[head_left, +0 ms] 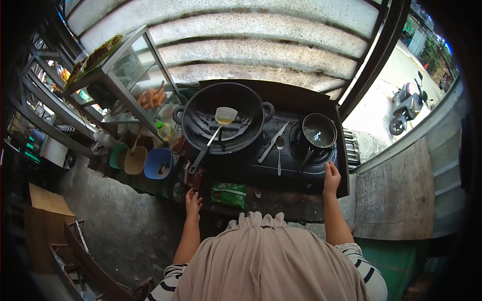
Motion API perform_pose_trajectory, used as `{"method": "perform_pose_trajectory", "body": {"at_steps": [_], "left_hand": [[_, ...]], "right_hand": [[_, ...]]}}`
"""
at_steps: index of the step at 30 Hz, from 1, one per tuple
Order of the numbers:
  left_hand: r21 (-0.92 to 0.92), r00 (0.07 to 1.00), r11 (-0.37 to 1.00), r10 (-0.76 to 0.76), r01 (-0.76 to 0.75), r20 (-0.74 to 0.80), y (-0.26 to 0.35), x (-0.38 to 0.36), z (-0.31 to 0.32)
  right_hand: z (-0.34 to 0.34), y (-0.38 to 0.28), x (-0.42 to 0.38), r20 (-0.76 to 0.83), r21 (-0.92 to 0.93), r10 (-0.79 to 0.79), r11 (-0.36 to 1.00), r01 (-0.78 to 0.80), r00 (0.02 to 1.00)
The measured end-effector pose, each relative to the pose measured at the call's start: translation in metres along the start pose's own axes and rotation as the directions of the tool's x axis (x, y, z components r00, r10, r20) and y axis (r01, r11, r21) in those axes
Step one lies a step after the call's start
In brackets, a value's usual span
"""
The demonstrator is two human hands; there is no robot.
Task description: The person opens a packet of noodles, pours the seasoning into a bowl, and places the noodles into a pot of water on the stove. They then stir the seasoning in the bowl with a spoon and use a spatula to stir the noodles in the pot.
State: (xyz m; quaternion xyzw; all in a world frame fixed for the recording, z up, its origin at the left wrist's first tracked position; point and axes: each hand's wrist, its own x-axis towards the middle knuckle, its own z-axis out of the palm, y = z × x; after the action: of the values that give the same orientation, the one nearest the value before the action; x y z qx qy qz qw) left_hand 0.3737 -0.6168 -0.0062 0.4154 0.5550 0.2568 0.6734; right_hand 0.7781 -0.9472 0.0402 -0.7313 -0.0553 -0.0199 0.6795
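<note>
Stove (291, 163) holds wok (201, 109) left, saucepan (320, 123) right, knife (273, 143) and spoon (279, 155) in the gap. Left hand (193, 202), relaxed, empty, nears the counter's (273, 203) near edge; right hand (331, 179), hold unclear, at the stove's near-right corner.

At the frame's centre, one wok (245, 139) and one ladle (226, 118) are counted; right of centre, one knife (274, 142), one spoon (279, 145) and one saucepan (319, 131). Three tubs (117, 154) (131, 165) (150, 166) are seen at left, one green packet (228, 194) below centre, one scooter (408, 104) at upper right.
</note>
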Motion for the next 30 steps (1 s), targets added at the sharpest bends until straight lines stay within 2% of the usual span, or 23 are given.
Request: {"method": "perform_pose_trajectory", "body": {"at_steps": [1,2,3,4,5,7,9,10,11,12,13,14,15,16,17,18,19,20,21,23,27,29,30], "left_hand": [[-0.016,1.000,1.000,-0.001,0.001,-0.016,0.002,-0.001,-0.001],[-0.012,0.999,1.000,0.002,-0.002,-0.036,0.004,-0.003,-0.003],[-0.003,0.998,1.000,0.003,-0.003,-0.055,0.005,-0.005,-0.005],[-0.020,0.999,1.000,0.007,-0.008,-0.054,0.004,-0.006,-0.007],[-0.022,0.998,1.000,-0.001,-0.001,-0.069,0.003,-0.006,-0.009],[0.029,0.997,0.999,0.021,-0.019,-0.080,-0.002,-0.004,-0.010],[0.052,0.994,0.998,0.048,-0.043,-0.103,-0.006,0.000,-0.011],[0.132,0.988,0.988,0.090,-0.073,-0.124,-0.007,0.004,-0.011],[0.213,0.981,0.972,0.131,-0.100,-0.140,-0.005,0.008,-0.012],[0.203,0.979,0.974,0.130,-0.097,-0.159,-0.010,0.020,-0.017],[0.269,0.975,0.952,0.186,-0.148,-0.124,-0.019,0.037,-0.025],[0.332,0.967,0.922,0.240,-0.200,-0.083,-0.022,0.047,-0.030],[0.323,0.966,0.925,0.240,-0.198,-0.095,-0.017,0.049,-0.030],[0.518,0.934,0.814,0.349,-0.264,-0.072,-0.010,0.051,-0.028],[0.688,0.894,0.656,0.447,-0.310,-0.023,-0.002,0.054,-0.026],[0.685,0.893,0.659,0.449,-0.311,-0.026,0.008,0.054,-0.022],[0.757,0.904,0.593,0.428,-0.274,-0.009,0.017,0.054,-0.017],[0.822,0.914,0.518,0.406,-0.237,0.008,0.026,0.054,-0.012],[0.821,0.913,0.518,0.407,-0.241,0.012,0.027,0.060,-0.010],[0.855,0.885,0.422,0.458,-0.301,0.085,0.029,0.073,-0.003],[0.841,0.901,0.437,0.415,-0.319,0.126,0.032,0.092,0.009],[0.881,0.922,0.412,0.383,-0.232,0.063,0.038,0.087,0.015],[0.879,0.919,0.411,0.387,-0.242,0.073,0.042,0.084,0.017]], "right_hand": [[-0.003,-0.012,0.013,0.063,-0.054,-0.191,0.979,0.194,0.980],[-0.005,-0.024,0.026,0.010,-0.170,-0.340,0.926,0.337,0.940],[-0.009,-0.035,0.041,-0.018,-0.234,-0.357,0.910,0.343,0.934],[-0.007,-0.058,0.047,-0.048,-0.435,-0.437,0.818,0.375,0.898],[-0.004,-0.066,0.057,-0.059,-0.494,-0.487,0.773,0.399,0.871],[0.009,-0.094,0.057,0.049,-0.533,-0.479,0.729,0.428,0.877],[0.015,-0.102,0.057,0.322,-0.370,-0.458,0.745,0.556,0.828],[0.019,-0.103,0.052,0.398,-0.317,-0.411,0.777,0.544,0.820],[0.024,-0.101,0.043,0.428,-0.277,-0.421,0.781,0.559,0.800],[0.028,-0.101,0.033,0.456,-0.279,-0.409,0.778,0.563,0.791],[0.030,-0.101,0.023,0.483,-0.284,-0.395,0.774,0.567,0.782],[0.032,-0.098,0.013,0.496,-0.275,-0.398,0.771,0.574,0.772],[0.033,-0.093,0.003,0.447,-0.276,-0.371,0.808,0.520,0.814],[0.032,-0.088,-0.004,0.395,-0.275,-0.339,0.843,0.463,0.853],[0.027,-0.084,-0.009,0.401,-0.271,-0.344,0.841,0.469,0.849],[0.020,-0.079,-0.013,0.439,-0.344,-0.377,0.768,0.540,0.815],[0.017,-0.081,-0.018,0.478,-0.411,-0.403,0.682,0.604,0.781],[0.017,-0.082,-0.025,0.460,-0.371,-0.427,0.704,0.606,0.778],[0.015,-0.085,-0.029,0.457,-0.374,-0.429,0.702,0.606,0.779],[0.011,-0.088,-0.036,0.508,-0.363,-0.492,0.622,0.693,0.707],[0.012,-0.101,-0.049,0.458,-0.379,-0.510,0.629,0.679,0.728],[0.016,-0.107,-0.056,0.443,-0.363,-0.521,0.640,0.677,0.730],[0.018,-0.109,-0.060,0.439,-0.361,-0.524,0.641,0.677,0.730]]}}
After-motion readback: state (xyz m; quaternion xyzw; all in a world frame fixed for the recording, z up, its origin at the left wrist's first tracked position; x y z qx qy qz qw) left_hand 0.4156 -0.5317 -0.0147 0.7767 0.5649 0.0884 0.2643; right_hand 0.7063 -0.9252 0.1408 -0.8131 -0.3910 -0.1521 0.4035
